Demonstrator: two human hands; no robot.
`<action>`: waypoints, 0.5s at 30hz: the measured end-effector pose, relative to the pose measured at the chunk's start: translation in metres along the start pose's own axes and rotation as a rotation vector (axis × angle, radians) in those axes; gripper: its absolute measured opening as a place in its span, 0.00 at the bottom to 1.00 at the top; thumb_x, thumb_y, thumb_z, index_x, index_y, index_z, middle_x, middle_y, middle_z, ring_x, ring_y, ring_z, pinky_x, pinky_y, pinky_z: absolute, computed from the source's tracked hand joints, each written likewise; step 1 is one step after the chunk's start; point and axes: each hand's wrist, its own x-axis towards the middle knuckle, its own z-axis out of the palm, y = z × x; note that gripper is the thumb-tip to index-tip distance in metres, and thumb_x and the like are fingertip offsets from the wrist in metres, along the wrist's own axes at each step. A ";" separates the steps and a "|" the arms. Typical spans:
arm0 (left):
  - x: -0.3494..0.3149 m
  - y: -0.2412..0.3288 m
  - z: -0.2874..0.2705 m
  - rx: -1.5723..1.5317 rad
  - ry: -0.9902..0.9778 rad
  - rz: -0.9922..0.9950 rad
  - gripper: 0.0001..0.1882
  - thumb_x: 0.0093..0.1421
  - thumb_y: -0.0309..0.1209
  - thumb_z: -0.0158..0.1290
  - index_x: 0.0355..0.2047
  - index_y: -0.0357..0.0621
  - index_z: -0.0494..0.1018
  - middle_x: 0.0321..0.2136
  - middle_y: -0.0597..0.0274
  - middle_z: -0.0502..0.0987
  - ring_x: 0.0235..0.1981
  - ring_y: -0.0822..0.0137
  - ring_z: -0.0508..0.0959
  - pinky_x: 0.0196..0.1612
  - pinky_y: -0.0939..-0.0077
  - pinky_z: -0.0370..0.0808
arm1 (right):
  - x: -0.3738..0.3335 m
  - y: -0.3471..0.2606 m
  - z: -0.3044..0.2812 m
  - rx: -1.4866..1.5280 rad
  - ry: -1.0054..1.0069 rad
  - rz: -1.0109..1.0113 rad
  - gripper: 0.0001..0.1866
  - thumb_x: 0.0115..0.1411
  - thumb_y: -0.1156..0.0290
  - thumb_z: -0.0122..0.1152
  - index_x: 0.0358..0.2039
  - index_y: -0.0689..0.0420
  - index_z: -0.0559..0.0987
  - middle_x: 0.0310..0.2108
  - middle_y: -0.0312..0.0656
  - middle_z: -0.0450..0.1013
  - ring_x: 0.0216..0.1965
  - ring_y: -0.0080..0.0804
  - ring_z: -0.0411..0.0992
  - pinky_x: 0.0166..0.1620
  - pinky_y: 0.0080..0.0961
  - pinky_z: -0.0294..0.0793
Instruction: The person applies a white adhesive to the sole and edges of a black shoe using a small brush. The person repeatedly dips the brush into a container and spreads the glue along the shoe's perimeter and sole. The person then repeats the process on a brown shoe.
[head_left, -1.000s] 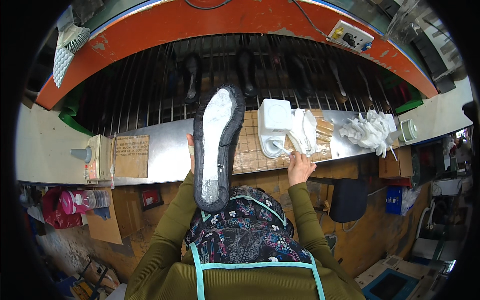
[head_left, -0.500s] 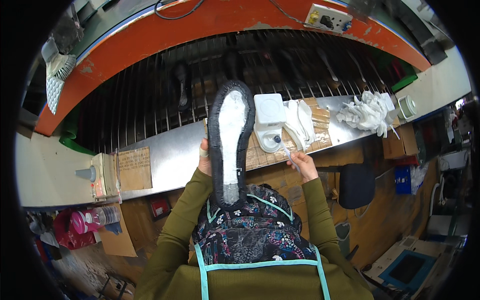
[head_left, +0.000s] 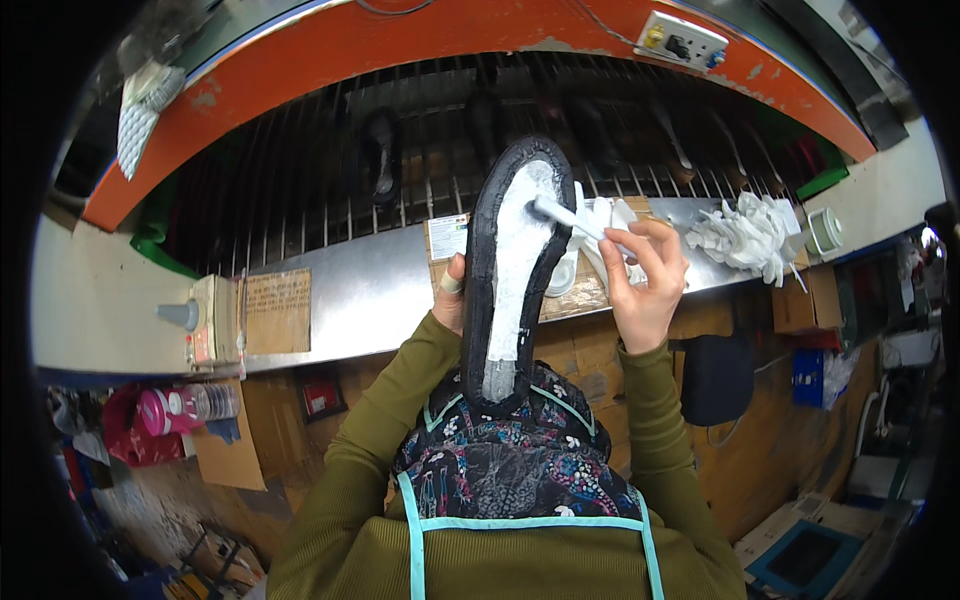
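Observation:
A black shoe upper [head_left: 483, 250] is held up bottom side toward me, its long white bottom ringed by a folded-in black edge. My left hand [head_left: 450, 296] grips it from the left side, with most of the fingers hidden behind it; a pale wrap covers the thumb. Between the fingertips of my right hand [head_left: 645, 272] is a white-handled brush [head_left: 580, 219]. Its dark tip touches the white area near the wide upper end. Partly hidden behind the shoe, a white container [head_left: 563, 275] stands on a cardboard-covered patch of the bench.
White curved pieces [head_left: 603, 222] lie beside the container. Farther right sits a heap of crumpled white paper [head_left: 745, 238]. Beyond the metal bench [head_left: 345, 300] runs a rack of rods [head_left: 430, 195] with dark shoes [head_left: 381, 155] on it, under an orange beam [head_left: 300, 80].
My right hand has lifted the brush from the white container up and onto the shoe's bottom. The shoe has shifted to the right in the view and now covers much of the container.

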 end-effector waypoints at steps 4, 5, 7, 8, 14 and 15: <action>-0.006 0.005 -0.001 -0.041 0.039 0.082 0.53 0.52 0.71 0.47 0.63 0.39 0.58 0.55 0.48 0.70 0.51 0.58 0.76 0.53 0.63 0.76 | -0.030 -0.010 -0.004 -0.070 -0.070 -0.214 0.12 0.45 0.71 0.73 0.33 0.48 0.84 0.37 0.35 0.73 0.30 0.27 0.68 0.42 0.28 0.54; -0.007 0.007 -0.002 -0.068 0.040 0.110 0.53 0.52 0.71 0.47 0.63 0.39 0.58 0.55 0.48 0.70 0.51 0.58 0.76 0.53 0.63 0.76 | -0.040 -0.014 -0.007 -0.050 -0.091 -0.268 0.13 0.44 0.71 0.74 0.33 0.47 0.84 0.37 0.35 0.73 0.31 0.26 0.69 0.42 0.28 0.54; -0.009 0.012 -0.004 -0.033 0.081 0.126 0.53 0.52 0.72 0.45 0.63 0.40 0.58 0.54 0.49 0.70 0.51 0.59 0.75 0.53 0.64 0.76 | -0.057 -0.023 -0.014 -0.023 -0.147 -0.348 0.15 0.42 0.72 0.75 0.33 0.47 0.85 0.37 0.35 0.73 0.32 0.25 0.69 0.42 0.28 0.53; -0.010 0.016 -0.005 -0.020 0.106 0.142 0.53 0.52 0.73 0.45 0.63 0.40 0.58 0.54 0.49 0.70 0.51 0.59 0.75 0.53 0.64 0.76 | -0.062 -0.027 -0.016 0.025 -0.178 -0.358 0.16 0.41 0.72 0.75 0.34 0.47 0.85 0.36 0.35 0.73 0.33 0.25 0.69 0.42 0.28 0.53; -0.013 0.030 -0.010 -0.001 0.097 0.198 0.54 0.51 0.73 0.45 0.63 0.40 0.58 0.55 0.49 0.70 0.52 0.60 0.75 0.53 0.66 0.76 | -0.025 -0.029 0.017 0.058 -0.140 -0.222 0.14 0.43 0.73 0.74 0.34 0.50 0.84 0.38 0.37 0.72 0.35 0.29 0.68 0.43 0.28 0.57; -0.014 0.031 -0.012 -0.011 0.059 0.204 0.54 0.51 0.73 0.45 0.63 0.40 0.58 0.55 0.49 0.70 0.52 0.60 0.75 0.53 0.66 0.76 | -0.017 -0.030 0.026 0.069 -0.155 -0.179 0.14 0.44 0.73 0.73 0.34 0.50 0.84 0.39 0.37 0.72 0.35 0.30 0.68 0.43 0.28 0.56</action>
